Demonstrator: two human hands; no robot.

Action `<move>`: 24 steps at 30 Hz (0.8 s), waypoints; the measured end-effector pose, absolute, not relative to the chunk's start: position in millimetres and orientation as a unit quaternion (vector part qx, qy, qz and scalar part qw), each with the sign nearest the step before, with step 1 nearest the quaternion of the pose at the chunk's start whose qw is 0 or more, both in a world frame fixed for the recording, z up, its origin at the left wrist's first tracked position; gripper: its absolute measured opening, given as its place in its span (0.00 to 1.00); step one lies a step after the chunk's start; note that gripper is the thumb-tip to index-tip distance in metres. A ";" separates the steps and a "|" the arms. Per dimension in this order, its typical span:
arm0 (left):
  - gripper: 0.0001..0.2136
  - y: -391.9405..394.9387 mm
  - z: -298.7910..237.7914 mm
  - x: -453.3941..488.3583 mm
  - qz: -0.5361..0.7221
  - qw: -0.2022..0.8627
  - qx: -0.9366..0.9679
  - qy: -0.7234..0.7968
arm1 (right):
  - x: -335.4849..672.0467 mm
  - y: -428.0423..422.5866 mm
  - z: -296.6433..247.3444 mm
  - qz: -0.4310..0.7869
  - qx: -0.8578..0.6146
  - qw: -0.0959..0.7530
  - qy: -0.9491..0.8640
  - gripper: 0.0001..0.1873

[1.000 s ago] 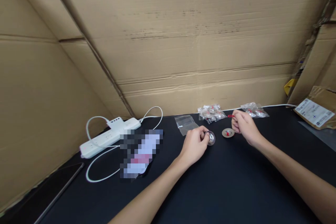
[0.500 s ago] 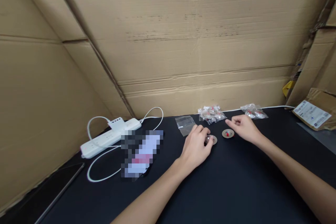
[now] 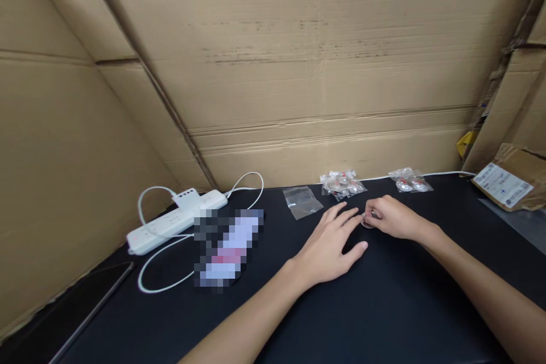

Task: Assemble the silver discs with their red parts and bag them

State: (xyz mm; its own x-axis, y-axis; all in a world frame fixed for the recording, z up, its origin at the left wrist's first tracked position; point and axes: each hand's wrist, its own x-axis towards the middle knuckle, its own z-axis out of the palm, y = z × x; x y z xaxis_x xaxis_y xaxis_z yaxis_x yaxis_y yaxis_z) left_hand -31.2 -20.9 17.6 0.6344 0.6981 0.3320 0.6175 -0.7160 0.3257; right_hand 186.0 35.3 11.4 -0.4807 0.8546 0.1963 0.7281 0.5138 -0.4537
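Flat and palm down on the black tabletop [image 3: 384,301], my left hand [image 3: 330,247] has its fingers spread and holds nothing visible. Its fingertips reach close to a small round disc [image 3: 367,224], a thin grey-brown piece. My right hand [image 3: 394,217] is closed, with thumb and fingertips pinched at this disc. These fingers cover most of the disc, so its red centre cannot be seen. Only one disc shows between the hands; a second is not visible. Behind my left hand lies a flat clear plastic bag [image 3: 302,202].
Clear packets with red-marked contents [image 3: 342,183] lie by the cardboard wall [image 3: 273,85], and more packets [image 3: 410,181] lie farther right. At left are a white power strip [image 3: 177,222], a looping white cable [image 3: 143,281] and a blurred phone-like object [image 3: 230,250]. A labelled cardboard package [image 3: 509,182] sits right.
My left hand has let go of its disc and spread its fingers, shifting slightly right. My right hand has come down and left onto the disc. One of two discs no longer shows.
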 end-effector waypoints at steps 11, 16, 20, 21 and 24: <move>0.22 -20.0 21.7 -33.4 0.248 0.110 0.891 0.364 | 171.2 28.5 10.0 0.115 -0.501 0.198 -0.835 0.12; 0.17 -21.9 22.4 -31.1 0.235 0.121 0.896 0.357 | 167.2 27.7 8.8 0.165 -0.480 0.235 -0.829 0.25; 0.16 -21.6 22.9 -31.2 0.229 0.125 0.898 0.354 | 169.3 33.4 4.2 0.226 -0.466 0.269 -0.812 0.28; 0.17 -21.4 22.8 -31.5 0.227 0.126 0.899 0.354 | 169.7 35.1 3.2 0.239 -0.461 0.285 -0.806 0.28; 0.17 -20.8 22.2 -32.3 0.218 0.121 0.901 0.354 | 169.1 38.2 1.9 0.309 -0.456 0.345 -0.760 0.29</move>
